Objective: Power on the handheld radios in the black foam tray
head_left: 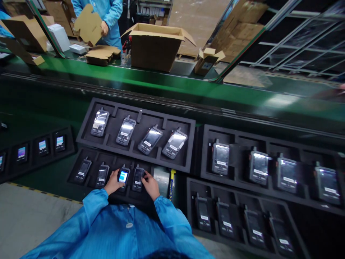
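Observation:
In front of my body lies a black foam tray [91, 186] with handheld radios in its slots. My left hand [114, 183] is closed around the sides of a handheld radio [123, 176] whose screen is lit blue and white. Just to the right, my right hand [150, 185] has its fingers curled against the right edge of another handheld radio [138, 178] with a dark screen. The far-side fingers of both hands are partly hidden. Two more radios, one of them a dark-screened radio [102, 175], lie left of my hands.
Behind is a larger foam tray [124, 151] with several radios. More trays [237, 194] stand right, and a tray with lit devices [70, 144] left. A yellow-and-blue tool [171, 183] lies beside my right hand. Across the green line [161, 84], a co-worker [111, 18] holds cardboard near an open carton [156, 50].

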A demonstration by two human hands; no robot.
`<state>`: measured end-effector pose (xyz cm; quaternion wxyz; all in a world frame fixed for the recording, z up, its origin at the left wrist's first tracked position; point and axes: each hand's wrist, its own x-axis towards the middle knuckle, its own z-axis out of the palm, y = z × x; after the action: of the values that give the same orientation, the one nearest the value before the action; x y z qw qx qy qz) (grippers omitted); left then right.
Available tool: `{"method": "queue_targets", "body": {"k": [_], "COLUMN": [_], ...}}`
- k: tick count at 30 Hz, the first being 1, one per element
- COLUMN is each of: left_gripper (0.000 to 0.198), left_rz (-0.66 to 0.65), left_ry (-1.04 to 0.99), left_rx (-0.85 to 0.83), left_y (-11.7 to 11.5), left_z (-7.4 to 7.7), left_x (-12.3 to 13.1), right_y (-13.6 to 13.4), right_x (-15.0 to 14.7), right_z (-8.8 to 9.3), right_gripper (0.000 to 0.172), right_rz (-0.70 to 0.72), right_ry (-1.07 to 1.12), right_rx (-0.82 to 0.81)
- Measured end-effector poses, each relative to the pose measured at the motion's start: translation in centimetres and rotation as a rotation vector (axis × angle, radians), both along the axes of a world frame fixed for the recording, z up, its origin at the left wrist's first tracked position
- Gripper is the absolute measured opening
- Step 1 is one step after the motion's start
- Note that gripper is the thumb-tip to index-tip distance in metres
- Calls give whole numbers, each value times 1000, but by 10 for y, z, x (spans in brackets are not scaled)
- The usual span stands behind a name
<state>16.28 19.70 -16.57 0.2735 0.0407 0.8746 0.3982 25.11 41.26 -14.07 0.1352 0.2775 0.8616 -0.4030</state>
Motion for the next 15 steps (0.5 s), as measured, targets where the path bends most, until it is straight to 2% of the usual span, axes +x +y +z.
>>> {"method": "queue_targets", "body": {"k": [5, 15], "left_gripper": [41, 46], "left_rz": [87, 145], "left_ry": [-43, -12], "left_rx": [-55, -120], "left_y": [11, 21], "left_z": [-4, 1], "left_x": [-16, -17], "right_y": [1, 1], "right_x": [1, 0], "right_z": [-1, 0], "right_gripper": [47, 46], "right_rz": [-3, -2], "right_ry": [7, 13], "right_rx": [-6, -9]}}
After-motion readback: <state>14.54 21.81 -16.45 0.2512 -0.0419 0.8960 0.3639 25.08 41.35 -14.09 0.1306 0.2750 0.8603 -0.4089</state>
